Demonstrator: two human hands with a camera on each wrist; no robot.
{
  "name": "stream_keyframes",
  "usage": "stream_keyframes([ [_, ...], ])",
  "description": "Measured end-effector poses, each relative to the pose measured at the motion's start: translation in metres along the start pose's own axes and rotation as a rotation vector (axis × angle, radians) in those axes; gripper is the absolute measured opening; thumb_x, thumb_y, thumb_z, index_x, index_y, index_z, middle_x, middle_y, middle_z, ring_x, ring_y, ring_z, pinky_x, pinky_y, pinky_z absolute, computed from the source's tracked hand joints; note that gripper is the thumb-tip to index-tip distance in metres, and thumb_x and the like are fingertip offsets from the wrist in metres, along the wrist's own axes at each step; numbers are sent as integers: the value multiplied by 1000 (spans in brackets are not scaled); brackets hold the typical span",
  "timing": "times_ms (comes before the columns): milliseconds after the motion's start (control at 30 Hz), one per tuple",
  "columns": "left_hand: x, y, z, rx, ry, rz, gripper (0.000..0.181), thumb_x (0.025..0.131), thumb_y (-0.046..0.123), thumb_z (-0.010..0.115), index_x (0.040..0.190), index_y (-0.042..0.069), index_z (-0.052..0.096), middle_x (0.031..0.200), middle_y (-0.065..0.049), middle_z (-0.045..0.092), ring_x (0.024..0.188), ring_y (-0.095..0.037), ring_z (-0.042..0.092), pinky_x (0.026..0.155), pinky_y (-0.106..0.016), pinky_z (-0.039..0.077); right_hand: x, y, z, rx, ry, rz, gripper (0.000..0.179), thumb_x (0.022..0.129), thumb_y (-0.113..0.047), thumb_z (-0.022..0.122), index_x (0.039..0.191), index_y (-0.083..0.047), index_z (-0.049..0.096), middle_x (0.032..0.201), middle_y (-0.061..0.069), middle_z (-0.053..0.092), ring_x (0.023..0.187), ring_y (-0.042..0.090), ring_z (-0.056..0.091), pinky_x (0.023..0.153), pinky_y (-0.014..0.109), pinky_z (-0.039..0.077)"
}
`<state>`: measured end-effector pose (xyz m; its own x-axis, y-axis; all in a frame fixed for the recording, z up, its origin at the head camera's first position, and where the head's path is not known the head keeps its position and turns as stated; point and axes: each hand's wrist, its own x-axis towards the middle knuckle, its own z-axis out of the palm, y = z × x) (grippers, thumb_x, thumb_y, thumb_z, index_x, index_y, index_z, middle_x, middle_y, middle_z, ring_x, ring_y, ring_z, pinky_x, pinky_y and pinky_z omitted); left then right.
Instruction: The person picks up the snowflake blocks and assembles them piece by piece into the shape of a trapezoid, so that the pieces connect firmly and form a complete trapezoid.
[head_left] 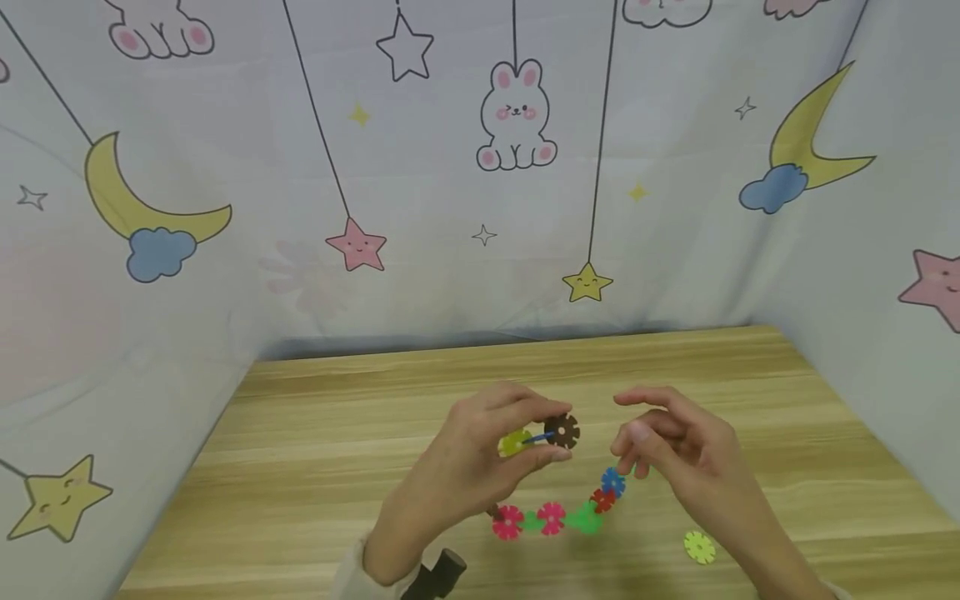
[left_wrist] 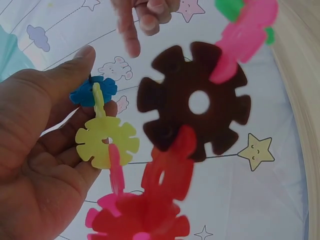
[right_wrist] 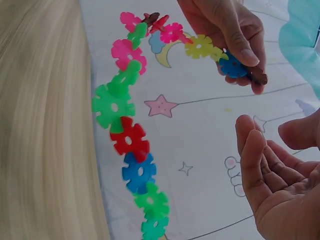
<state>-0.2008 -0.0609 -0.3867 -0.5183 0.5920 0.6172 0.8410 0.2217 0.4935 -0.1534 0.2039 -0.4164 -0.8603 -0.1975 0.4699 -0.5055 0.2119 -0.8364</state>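
My left hand (head_left: 468,458) pinches one end of a chain of interlocked, notched plastic snowflake discs. At that end are a brown disc (head_left: 572,433) and a blue disc (right_wrist: 232,66), followed by yellow discs (right_wrist: 196,47). From there the chain curves through pink discs (head_left: 551,518), green, red (head_left: 602,500) and blue ones in front of my hands. A second brown disc (left_wrist: 165,90) links into it, large in the left wrist view. Beside the brown end, my right hand (head_left: 701,462) is raised with loosely bent fingers, holding nothing.
One loose yellow-green disc (head_left: 699,547) lies on the wooden table (head_left: 337,408), below my right hand. A printed cloth (head_left: 435,192) hangs behind the table and along both sides. A dark wrist-camera mount (head_left: 438,575) sits at my left sleeve.
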Motion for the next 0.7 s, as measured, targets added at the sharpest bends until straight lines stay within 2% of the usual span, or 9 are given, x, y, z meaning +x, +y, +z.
stream_keyframes([
  [233,-1,-1,-1,-30,45,-11,36,88,10,88,122,5,78,109,-5,80,100,-13,77,90,-19,62,-26,22,-13,25,54,74,30,110,5,49,137,1,60,91,3,76,76,19,74,66,29,60],
  [467,-1,-2,-2,-14,86,-1,39,85,8,91,122,4,78,106,-5,80,99,-14,77,91,-21,62,-52,47,-25,28,160,189,26,111,1,50,135,0,62,93,3,78,78,17,75,67,28,59],
  [600,0,-3,-3,-7,87,-12,39,86,9,90,122,4,78,108,-6,80,101,-14,77,91,-21,62,-65,62,-31,55,180,173,29,107,9,53,133,1,63,97,1,80,80,14,76,70,25,59],
  [700,0,-4,-3,-3,85,-32,37,86,10,90,122,4,79,108,-4,80,101,-14,77,91,-22,62,-75,73,-36,-12,157,168,34,103,14,56,134,1,62,104,-1,81,88,10,77,77,20,61],
])
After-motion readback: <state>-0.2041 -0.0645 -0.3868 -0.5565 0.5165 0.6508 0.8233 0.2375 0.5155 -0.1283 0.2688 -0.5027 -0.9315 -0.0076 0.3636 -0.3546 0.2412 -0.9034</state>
